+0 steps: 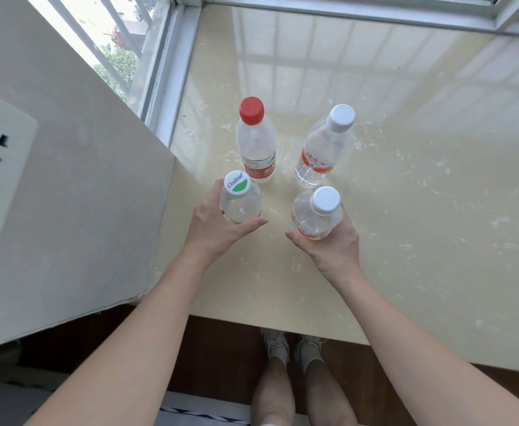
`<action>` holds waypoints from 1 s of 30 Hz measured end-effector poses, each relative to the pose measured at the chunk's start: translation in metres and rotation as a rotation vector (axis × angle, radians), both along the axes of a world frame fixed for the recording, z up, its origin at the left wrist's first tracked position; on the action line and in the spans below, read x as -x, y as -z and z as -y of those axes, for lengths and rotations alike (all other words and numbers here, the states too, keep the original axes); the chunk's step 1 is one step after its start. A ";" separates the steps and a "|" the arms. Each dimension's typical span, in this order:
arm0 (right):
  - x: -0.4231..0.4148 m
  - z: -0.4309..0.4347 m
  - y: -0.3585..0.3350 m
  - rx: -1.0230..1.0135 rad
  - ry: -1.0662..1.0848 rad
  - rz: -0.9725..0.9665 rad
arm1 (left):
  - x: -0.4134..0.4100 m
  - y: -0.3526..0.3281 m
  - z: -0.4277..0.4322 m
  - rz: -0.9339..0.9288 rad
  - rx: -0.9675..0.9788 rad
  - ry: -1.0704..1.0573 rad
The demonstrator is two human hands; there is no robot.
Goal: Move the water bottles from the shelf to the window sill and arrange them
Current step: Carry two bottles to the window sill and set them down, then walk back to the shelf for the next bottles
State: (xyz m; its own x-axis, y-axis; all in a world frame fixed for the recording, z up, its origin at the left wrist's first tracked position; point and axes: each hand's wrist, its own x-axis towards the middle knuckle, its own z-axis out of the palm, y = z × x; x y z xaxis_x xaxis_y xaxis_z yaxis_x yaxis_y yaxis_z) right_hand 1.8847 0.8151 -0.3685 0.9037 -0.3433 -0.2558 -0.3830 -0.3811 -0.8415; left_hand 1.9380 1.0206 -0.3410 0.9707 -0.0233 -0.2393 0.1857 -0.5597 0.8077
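Curling round one bottle each, the left hand (216, 224) grips the green-cap bottle (240, 206) and the right hand (333, 241) the near white-cap bottle (315, 216), both upright at the sill (421, 216). Pushed forward, either could topple the red-cap bottle (255, 146) just behind.

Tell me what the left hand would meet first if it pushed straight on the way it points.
Probably the red-capped bottle: the left hand grips the green-capped bottle, and the red-capped one stands just beyond it. Depth is unclear.
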 end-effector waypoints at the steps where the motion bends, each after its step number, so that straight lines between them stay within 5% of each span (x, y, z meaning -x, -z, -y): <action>1: 0.000 0.000 0.001 0.002 -0.002 -0.008 | 0.001 0.001 0.000 -0.004 -0.001 -0.006; 8: 0.008 0.013 -0.001 -0.027 -0.128 -0.115 | 0.011 0.000 -0.008 -0.021 -0.071 0.006; 15: 0.015 0.061 -0.069 0.468 -0.500 -0.311 | 0.030 -0.070 -0.042 -0.018 -0.728 0.257; 21: 0.006 0.078 -0.169 0.753 -0.619 -0.078 | 0.033 -0.162 -0.028 0.187 -0.909 0.293; 30: -0.032 0.082 -0.304 0.987 -0.565 0.409 | 0.021 -0.283 0.021 0.532 -0.889 0.245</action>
